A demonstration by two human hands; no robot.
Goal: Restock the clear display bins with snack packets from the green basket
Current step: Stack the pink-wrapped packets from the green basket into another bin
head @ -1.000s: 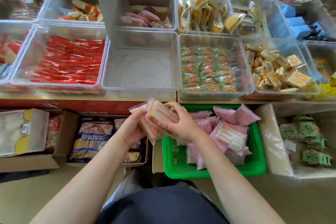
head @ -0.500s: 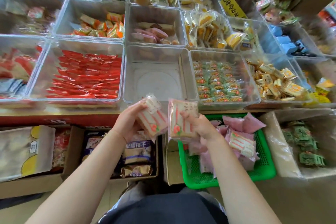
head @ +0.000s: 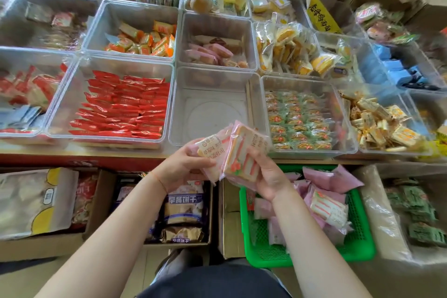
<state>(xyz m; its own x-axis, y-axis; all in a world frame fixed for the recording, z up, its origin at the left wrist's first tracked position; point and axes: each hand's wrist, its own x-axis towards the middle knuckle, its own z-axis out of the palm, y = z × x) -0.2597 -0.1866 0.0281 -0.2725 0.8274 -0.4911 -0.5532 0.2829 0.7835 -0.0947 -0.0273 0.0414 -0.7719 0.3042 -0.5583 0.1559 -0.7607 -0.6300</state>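
A pale wooden counter (head: 101,150) with a red front edge is running across the scene. Brown cardboard boxes (head: 43,247) are sitting below it on a beige floor (head: 21,283), under soft daylight.

Bright even light, blurred, warped edges

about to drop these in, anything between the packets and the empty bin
Nothing visible. Both hands, left and right, hold the packets at the near rim of the empty bin, which is open on top with a bare floor.
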